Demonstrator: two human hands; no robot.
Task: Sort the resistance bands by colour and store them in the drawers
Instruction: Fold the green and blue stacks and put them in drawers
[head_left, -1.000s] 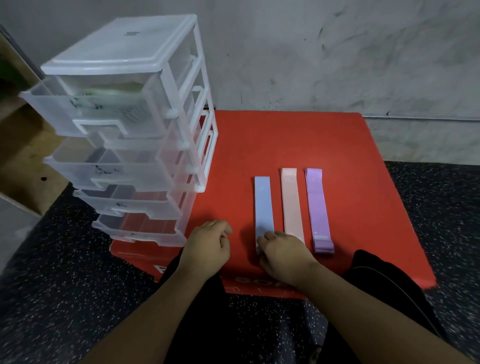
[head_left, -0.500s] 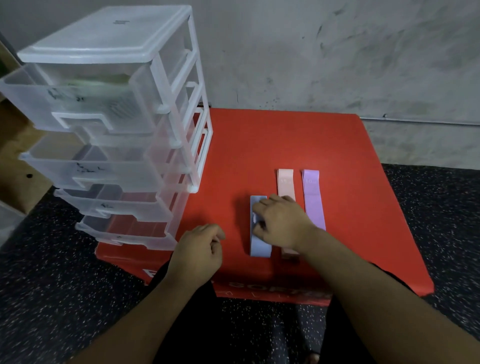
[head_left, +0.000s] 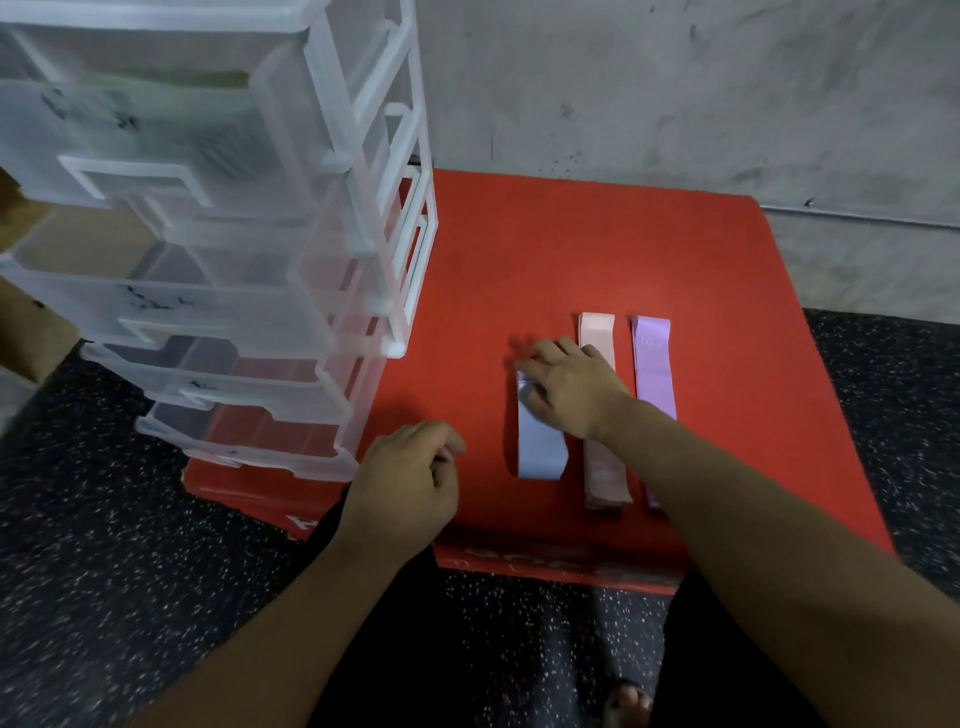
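The right hand (head_left: 569, 387) curls its fingers round the far end of the blue band (head_left: 540, 447), which lies on the red mat (head_left: 571, 249) just beside the pink band (head_left: 597, 332), while the left hand (head_left: 410, 478) rests loosely curled and empty — best to bunch the whole band without snagging its neighbour.

Setting: gym area. Indicators: black speckled rubber floor (head_left: 104, 597), red padded platform (head_left: 571, 249), bare grey concrete wall (head_left: 675, 78) at far side.
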